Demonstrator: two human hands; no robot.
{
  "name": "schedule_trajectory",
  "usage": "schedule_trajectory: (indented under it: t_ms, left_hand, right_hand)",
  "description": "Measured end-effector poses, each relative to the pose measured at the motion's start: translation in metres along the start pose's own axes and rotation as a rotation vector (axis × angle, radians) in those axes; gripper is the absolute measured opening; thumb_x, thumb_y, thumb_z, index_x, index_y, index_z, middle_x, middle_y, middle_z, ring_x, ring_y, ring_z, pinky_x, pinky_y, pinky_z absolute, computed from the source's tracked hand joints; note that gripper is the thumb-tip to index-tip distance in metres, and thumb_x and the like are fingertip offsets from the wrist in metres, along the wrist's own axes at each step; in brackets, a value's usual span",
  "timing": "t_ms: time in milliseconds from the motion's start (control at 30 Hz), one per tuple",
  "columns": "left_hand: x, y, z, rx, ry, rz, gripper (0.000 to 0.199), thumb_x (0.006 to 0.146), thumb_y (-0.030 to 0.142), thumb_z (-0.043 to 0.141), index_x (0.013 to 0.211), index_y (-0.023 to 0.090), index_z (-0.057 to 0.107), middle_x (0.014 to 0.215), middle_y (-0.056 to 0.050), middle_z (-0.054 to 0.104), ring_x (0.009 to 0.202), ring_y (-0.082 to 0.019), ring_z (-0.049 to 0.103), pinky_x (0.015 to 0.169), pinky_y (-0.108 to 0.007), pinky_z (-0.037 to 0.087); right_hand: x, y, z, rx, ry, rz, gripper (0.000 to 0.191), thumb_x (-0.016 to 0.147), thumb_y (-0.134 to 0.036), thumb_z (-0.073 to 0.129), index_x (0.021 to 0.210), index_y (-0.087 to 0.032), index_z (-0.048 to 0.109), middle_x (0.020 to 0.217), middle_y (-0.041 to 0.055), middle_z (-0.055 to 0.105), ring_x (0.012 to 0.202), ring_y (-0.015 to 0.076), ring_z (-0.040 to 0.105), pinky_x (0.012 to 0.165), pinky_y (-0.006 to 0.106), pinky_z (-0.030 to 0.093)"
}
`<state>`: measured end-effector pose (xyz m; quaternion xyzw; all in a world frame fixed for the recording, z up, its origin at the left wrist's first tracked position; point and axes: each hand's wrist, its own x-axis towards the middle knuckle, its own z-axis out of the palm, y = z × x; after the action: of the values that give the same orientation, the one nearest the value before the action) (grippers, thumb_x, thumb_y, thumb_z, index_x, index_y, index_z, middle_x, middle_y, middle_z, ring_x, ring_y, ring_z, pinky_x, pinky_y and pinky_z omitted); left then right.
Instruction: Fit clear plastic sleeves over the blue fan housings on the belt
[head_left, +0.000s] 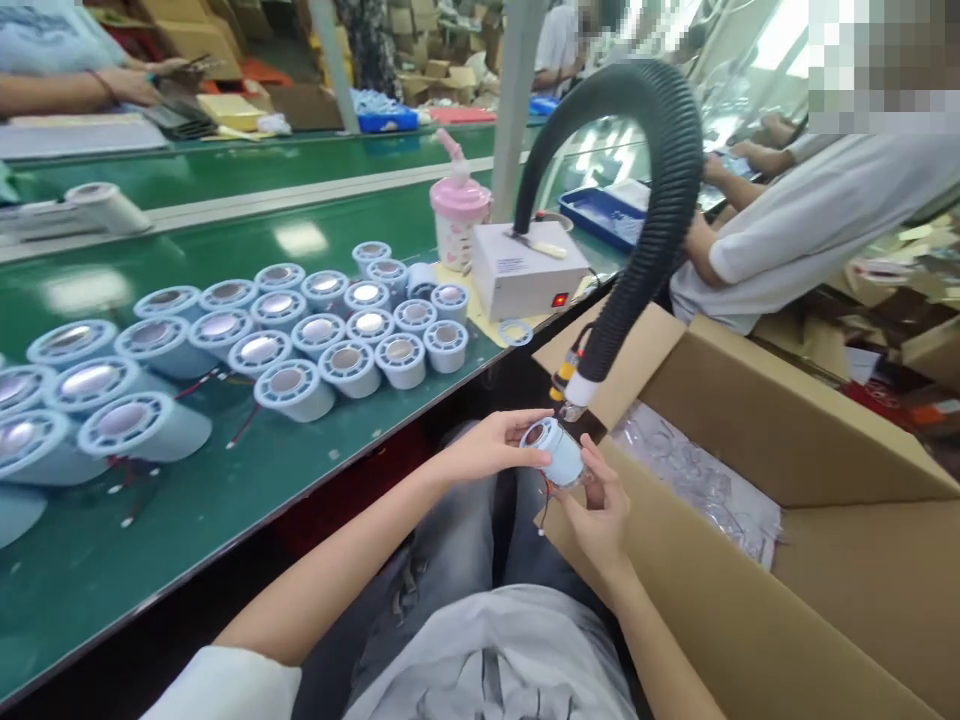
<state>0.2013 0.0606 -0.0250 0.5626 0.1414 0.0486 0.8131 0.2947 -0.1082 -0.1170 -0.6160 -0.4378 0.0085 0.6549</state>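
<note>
Both my hands hold one light blue cylinder (561, 455) above my lap, below the white nozzle (582, 390) of a black corrugated hose (667, 170). My left hand (501, 445) grips its left side near the slotted ring end. Fingers of my right hand (600, 490) close round its right, lower end, where something clear shows. Thin red and dark wires with a white connector (541, 531) dangle beneath it. Several similar blue cylinders (294, 390) stand in rows on the green table (247, 510) to the left.
An open cardboard box (840, 500) with clear plastic pieces (690, 480) lies at the right. Behind the hands stand a white machine box (525, 270) and a pink cup (459, 215). A blue tray (600, 225) is farther back. People work at left and right.
</note>
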Motion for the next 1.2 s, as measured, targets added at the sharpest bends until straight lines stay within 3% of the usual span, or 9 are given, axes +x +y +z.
schedule_trajectory:
  t_ms: [167, 400, 567, 700, 833, 967, 1100, 1167, 1200]
  left_hand:
    - [0.020, 0.013, 0.002, 0.057, -0.067, 0.012, 0.051, 0.062, 0.028, 0.086, 0.107, 0.012, 0.068, 0.105, -0.009, 0.070, 0.098, -0.022, 0.064, 0.092, -0.037, 0.046]
    - [0.010, 0.020, 0.000, 0.100, -0.001, -0.022, 0.049, 0.062, 0.029, 0.085, 0.104, 0.012, 0.065, 0.102, -0.009, 0.070, 0.095, -0.018, 0.064, 0.091, -0.035, 0.047]
    - [0.013, 0.021, -0.001, 0.110, -0.022, -0.015, 0.048, 0.063, 0.026, 0.085, 0.105, 0.013, 0.065, 0.109, -0.011, 0.069, 0.102, -0.020, 0.063, 0.095, -0.036, 0.045]
    - [0.009, 0.017, -0.003, 0.108, -0.070, -0.010, 0.055, 0.062, 0.024, 0.085, 0.111, 0.013, 0.062, 0.117, -0.013, 0.066, 0.105, -0.021, 0.063, 0.094, -0.035, 0.046]
    - [-0.008, 0.011, 0.000, 0.111, -0.109, 0.015, 0.061, 0.060, 0.018, 0.086, 0.114, 0.015, 0.059, 0.129, -0.016, 0.060, 0.111, -0.023, 0.062, 0.095, -0.037, 0.047]
    - [-0.037, 0.008, 0.005, 0.185, -0.200, 0.190, 0.073, 0.056, 0.006, 0.086, 0.121, 0.023, 0.058, 0.141, -0.013, 0.052, 0.130, -0.025, 0.050, 0.108, -0.041, 0.038]
    - [-0.066, 0.009, 0.009, 0.302, -0.223, 0.341, 0.084, 0.057, 0.006, 0.086, 0.131, 0.030, 0.054, 0.142, -0.011, 0.052, 0.131, -0.026, 0.050, 0.109, -0.042, 0.038]
    - [-0.076, 0.011, 0.010, 0.383, -0.225, 0.380, 0.084, 0.058, 0.010, 0.086, 0.132, 0.031, 0.054, 0.141, -0.012, 0.053, 0.129, -0.028, 0.051, 0.109, -0.043, 0.039]
    - [-0.080, 0.012, 0.010, 0.428, -0.230, 0.398, 0.082, 0.058, 0.013, 0.087, 0.132, 0.031, 0.055, 0.142, -0.012, 0.053, 0.128, -0.029, 0.052, 0.108, -0.044, 0.039]
  right_hand:
    - [0.014, 0.007, -0.006, 0.083, 0.035, 0.035, 0.057, 0.075, -0.013, 0.076, 0.128, -0.027, 0.057, 0.134, 0.0112, 0.058, 0.122, 0.0288, 0.057, 0.094, 0.045, 0.057]
    - [0.023, 0.003, 0.002, 0.242, -0.085, 0.125, 0.060, 0.078, -0.025, 0.077, 0.133, -0.025, 0.053, 0.131, 0.0128, 0.061, 0.117, 0.0297, 0.061, 0.091, 0.044, 0.059]
    - [0.024, -0.001, 0.004, 0.195, -0.101, 0.075, 0.058, 0.085, -0.025, 0.070, 0.137, -0.022, 0.047, 0.132, 0.0172, 0.060, 0.114, 0.0294, 0.063, 0.086, 0.042, 0.061]
    - [0.018, 0.002, -0.005, 0.041, -0.055, -0.089, 0.059, 0.080, -0.012, 0.072, 0.133, -0.026, 0.052, 0.133, 0.0135, 0.059, 0.121, 0.0293, 0.058, 0.094, 0.048, 0.056]
    - [0.019, -0.006, -0.020, -0.071, -0.087, -0.340, 0.055, 0.079, 0.001, 0.064, 0.124, -0.031, 0.059, 0.120, 0.0070, 0.068, 0.119, 0.0286, 0.059, 0.092, 0.052, 0.057]
    - [0.026, -0.037, -0.036, -0.140, -0.213, -0.549, 0.045, 0.081, -0.001, 0.066, 0.116, -0.028, 0.064, 0.105, 0.0032, 0.074, 0.124, 0.0276, 0.055, 0.091, 0.045, 0.061]
    - [0.035, -0.068, -0.046, -0.211, -0.353, -0.804, 0.023, 0.082, -0.005, 0.067, 0.095, -0.024, 0.071, 0.097, 0.0003, 0.076, 0.130, 0.0284, 0.047, 0.099, 0.043, 0.056]
    - [0.034, -0.075, -0.046, -0.178, -0.389, -0.846, 0.023, 0.084, -0.007, 0.065, 0.098, -0.024, 0.071, 0.098, 0.0006, 0.076, 0.130, 0.0286, 0.047, 0.098, 0.043, 0.057]
    - [0.032, -0.076, -0.045, -0.129, -0.404, -0.788, 0.028, 0.085, -0.007, 0.063, 0.106, -0.025, 0.069, 0.102, 0.0019, 0.075, 0.129, 0.0284, 0.049, 0.097, 0.044, 0.057]
